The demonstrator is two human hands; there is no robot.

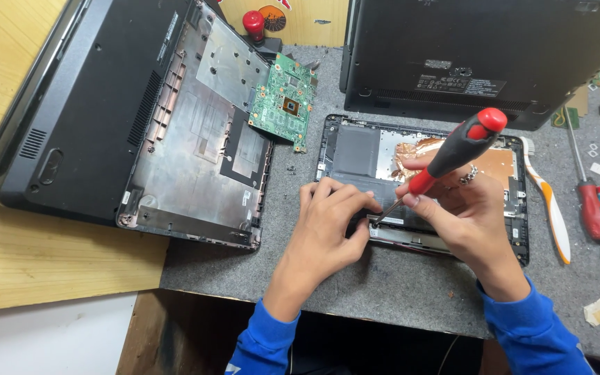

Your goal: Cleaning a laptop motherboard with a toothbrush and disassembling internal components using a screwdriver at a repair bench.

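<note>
An opened laptop base (515, 208) lies on the grey felt mat, showing a dark inner panel and copper foil (494, 161). My right hand (463, 215) grips a red-and-black screwdriver (456, 149), its metal tip angled down to the base's front edge. My left hand (328, 222) rests beside that tip, fingers curled on the front left part of the base, holding nothing separate. Both sleeves are blue.
A green circuit board (284, 101) lies at the back centre. A removed laptop bottom cover (203, 132) leans on a black laptop (85, 104) at left. Another black laptop (480, 48) stands behind. A white-and-orange pry tool (550, 201) and several screwdrivers (595, 208) lie at right.
</note>
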